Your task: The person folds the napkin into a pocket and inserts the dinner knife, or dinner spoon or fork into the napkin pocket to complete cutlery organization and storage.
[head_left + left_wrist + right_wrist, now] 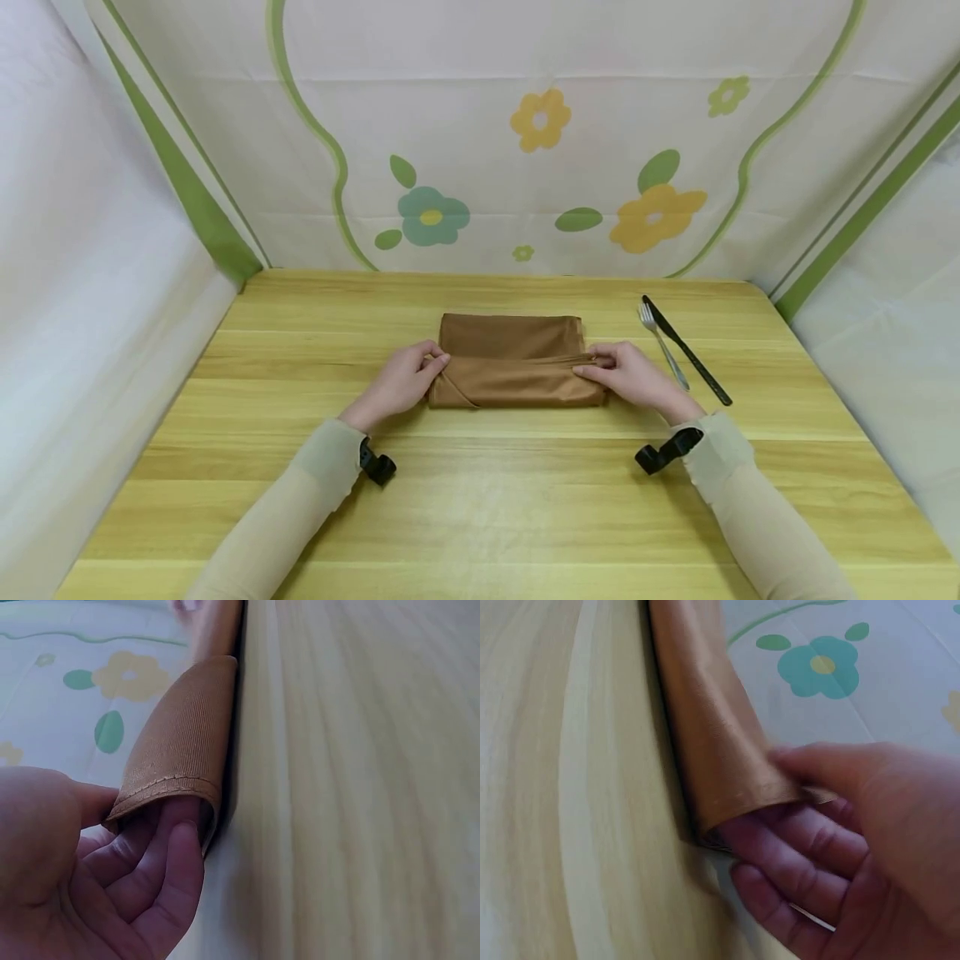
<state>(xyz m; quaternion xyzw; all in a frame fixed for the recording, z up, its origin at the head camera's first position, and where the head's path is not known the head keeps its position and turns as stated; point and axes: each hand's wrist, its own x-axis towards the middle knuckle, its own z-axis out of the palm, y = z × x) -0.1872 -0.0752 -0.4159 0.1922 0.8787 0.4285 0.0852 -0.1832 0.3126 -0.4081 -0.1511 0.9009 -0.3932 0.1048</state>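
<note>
A brown cloth napkin point(510, 383) lies folded into a rectangle on the wooden table, its near part turned up over the rest. At its left end my left hand point(405, 379) pinches the folded edge. In the left wrist view the fingers point(169, 877) reach inside the fold, with the thumb on the outside of the cloth point(180, 735). My right hand point(626, 375) pinches the right end of the same fold. The right wrist view has its thumb on top of the napkin point(712, 750) and several fingers tucked underneath.
Right of the napkin, a silver fork point(663, 346) and a black-looking knife point(686, 350) lie side by side on the table point(480, 500). A white curtain with printed flowers point(480, 150) hangs behind the table's far edge, and white cloth walls stand at both sides.
</note>
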